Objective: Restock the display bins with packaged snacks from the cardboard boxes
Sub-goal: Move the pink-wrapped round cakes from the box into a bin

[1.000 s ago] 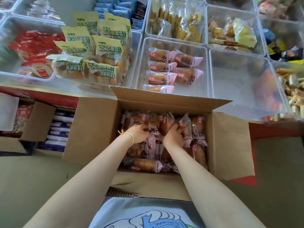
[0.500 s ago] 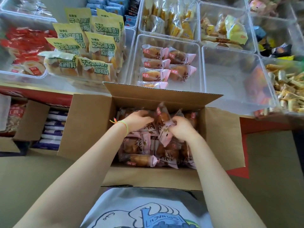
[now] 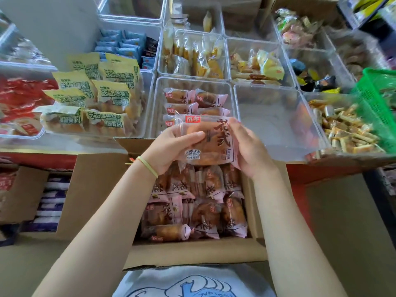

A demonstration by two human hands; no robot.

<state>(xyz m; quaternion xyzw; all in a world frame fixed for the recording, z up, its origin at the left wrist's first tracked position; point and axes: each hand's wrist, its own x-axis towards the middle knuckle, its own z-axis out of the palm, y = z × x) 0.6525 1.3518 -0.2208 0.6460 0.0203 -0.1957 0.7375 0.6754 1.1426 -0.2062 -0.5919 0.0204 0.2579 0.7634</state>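
Sitting raised between both hands, a pink-wrapped bread packet [image 3: 206, 139] is hovering above the open cardboard box [image 3: 192, 251] and just near of the clear bin [image 3: 194, 82] holding matching packets. The left hand [image 3: 171, 150] is curling around its left end, while the right hand [image 3: 249, 150] is pinching its right edge. More pink packets [image 3: 199, 211] are filling the box below.

bright, even daylight, soft shadows; edges bow and smear with motion blur.
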